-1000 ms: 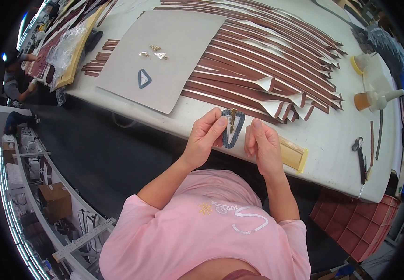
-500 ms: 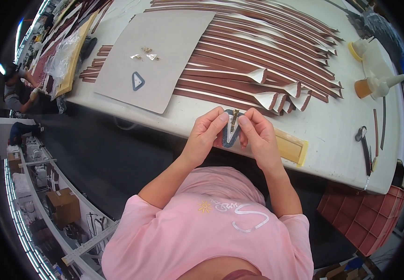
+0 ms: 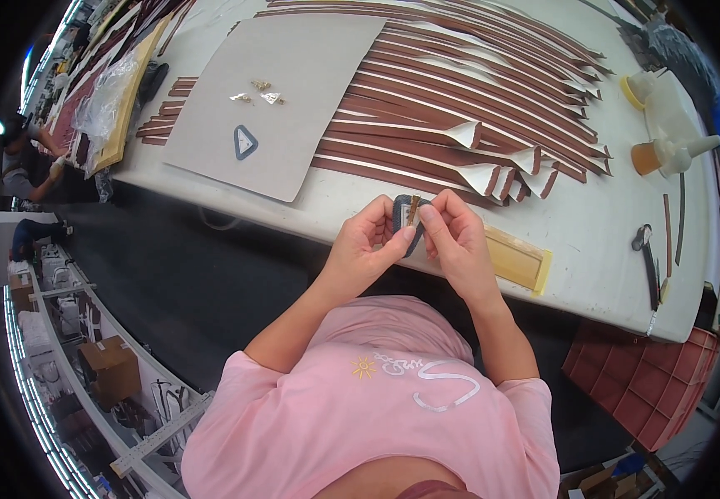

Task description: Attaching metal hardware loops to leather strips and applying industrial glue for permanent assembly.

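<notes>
So right now the little triangular patch (image 3: 399, 214) with the blue-grey border is up in front of the chest, just off the near edge of the table, wide side up. Left hand (image 3: 368, 251) has it pinched, thumb lying across the lower front, fingers mostly hidden behind. Right hand (image 3: 460, 241) pinches the upper right corner, thumb on the front; can't tell if it's also gripping the gold metal fitting (image 3: 413, 209) on the face.

My take: brace the patch flat from behind with the left fingers, square the fitting to the middle before pressing, and push evenly so the border doesn't buckle. Check the back too, since that side is hidden here. I'd work over the table, tbh, because a dropped bit would probably end up on the dark floor.

Around it: a grey board (image 3: 301, 150) holds a second triangular patch (image 3: 246, 143) and a few small gold pieces (image 3: 261, 85), some seemingly in clear wrap. Brown strips (image 3: 451, 106) run under and past the board, and their flared white ends (image 3: 481, 177) crowd the spot just beyond the hands. A shallow yellowish tray (image 3: 546, 273) sits right beside the right hand, so watch that elbow room
</notes>
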A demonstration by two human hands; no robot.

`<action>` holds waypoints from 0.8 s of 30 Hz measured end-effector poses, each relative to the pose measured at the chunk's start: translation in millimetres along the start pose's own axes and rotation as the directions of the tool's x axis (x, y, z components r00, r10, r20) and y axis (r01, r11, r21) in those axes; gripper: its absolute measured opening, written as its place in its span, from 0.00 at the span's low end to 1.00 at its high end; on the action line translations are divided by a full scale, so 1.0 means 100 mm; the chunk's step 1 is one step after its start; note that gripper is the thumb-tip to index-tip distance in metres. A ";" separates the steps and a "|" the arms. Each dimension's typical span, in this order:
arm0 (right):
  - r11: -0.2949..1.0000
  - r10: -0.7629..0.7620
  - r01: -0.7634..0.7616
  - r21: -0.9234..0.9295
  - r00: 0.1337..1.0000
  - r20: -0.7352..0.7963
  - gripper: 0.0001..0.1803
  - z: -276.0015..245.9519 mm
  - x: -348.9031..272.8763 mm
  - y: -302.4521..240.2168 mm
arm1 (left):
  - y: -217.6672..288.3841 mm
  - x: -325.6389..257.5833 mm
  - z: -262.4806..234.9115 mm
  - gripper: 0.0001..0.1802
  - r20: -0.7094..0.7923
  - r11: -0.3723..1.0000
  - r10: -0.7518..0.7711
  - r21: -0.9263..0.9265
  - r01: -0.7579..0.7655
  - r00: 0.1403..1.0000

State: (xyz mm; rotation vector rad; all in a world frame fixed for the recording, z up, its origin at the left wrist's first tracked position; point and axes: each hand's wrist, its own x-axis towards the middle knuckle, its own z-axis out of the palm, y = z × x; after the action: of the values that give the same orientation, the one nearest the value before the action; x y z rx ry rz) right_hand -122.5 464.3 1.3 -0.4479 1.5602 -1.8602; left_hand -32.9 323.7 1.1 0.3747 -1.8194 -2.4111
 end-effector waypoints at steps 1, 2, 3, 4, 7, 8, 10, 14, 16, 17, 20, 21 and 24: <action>1.000 -0.002 0.002 -0.002 1.000 -0.003 0.11 0.00 0.00 0.00 | 0.01 -0.02 -0.03 0.05 0.037 1.000 0.001 0.000 -0.001 0.999; 1.000 0.007 -0.007 0.006 1.000 0.005 0.11 0.01 0.00 -0.01 | 0.02 -0.05 -0.07 0.06 0.073 1.000 0.001 -0.001 -0.001 0.997; 1.000 0.015 -0.015 0.013 1.000 0.012 0.11 0.01 0.01 -0.01 | 0.05 -0.06 -0.09 0.06 0.078 1.000 0.003 -0.003 -0.003 0.997; 1.000 0.014 -0.014 0.011 1.000 0.009 0.11 0.01 0.03 -0.01 | 0.10 -0.08 -0.10 0.06 0.102 1.000 -0.025 -0.012 0.027 0.994; 0.999 0.031 -0.031 0.007 0.999 0.016 0.11 0.05 0.06 -0.02 | 0.13 -0.07 -0.25 0.06 0.114 0.994 -0.080 -0.063 0.087 0.990; 0.999 0.041 -0.041 0.002 0.999 0.035 0.11 0.07 0.06 -0.02 | 0.11 -0.04 -0.30 0.06 0.102 0.987 -0.110 -0.104 0.121 0.989; 0.999 0.053 -0.053 -0.010 0.997 0.056 0.12 0.09 0.08 -0.01 | 0.07 0.00 -0.30 0.06 0.060 0.991 -0.086 -0.093 0.091 0.994; 0.995 0.096 -0.096 0.002 0.992 0.087 0.12 0.10 0.14 0.05 | 0.05 0.06 -0.32 0.07 0.034 0.993 -0.042 -0.110 0.046 0.999; 0.992 0.123 -0.126 0.033 0.989 0.086 0.12 0.11 0.16 0.04 | 0.04 0.08 -0.35 0.08 0.035 0.994 -0.033 -0.106 0.037 0.999; 0.993 0.119 -0.120 0.011 0.990 0.077 0.12 0.11 0.17 0.02 | 0.02 0.10 -0.35 0.07 0.032 0.991 -0.019 -0.130 0.023 0.999; 0.998 0.061 -0.061 -0.008 0.998 0.018 0.13 0.10 0.17 -0.05 | -0.04 0.18 -0.38 0.05 0.025 0.989 0.000 -0.148 0.004 1.000; 1.000 0.012 -0.012 -0.009 0.999 -0.032 0.13 0.07 0.15 -0.09 | -0.05 0.23 -0.37 0.05 0.020 0.990 -0.001 -0.141 0.004 1.000; 0.989 -0.110 0.089 -0.118 0.977 -0.183 0.15 -0.27 0.11 -0.25 | -0.08 0.30 -0.41 0.04 -0.089 0.988 0.022 -0.148 -0.035 0.996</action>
State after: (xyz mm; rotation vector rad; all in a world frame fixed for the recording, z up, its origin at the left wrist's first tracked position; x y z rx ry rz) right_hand -153.7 478.7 17.3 -0.4145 1.8030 -1.9469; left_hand -50.5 281.0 -21.4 0.4290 -1.5861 -2.4513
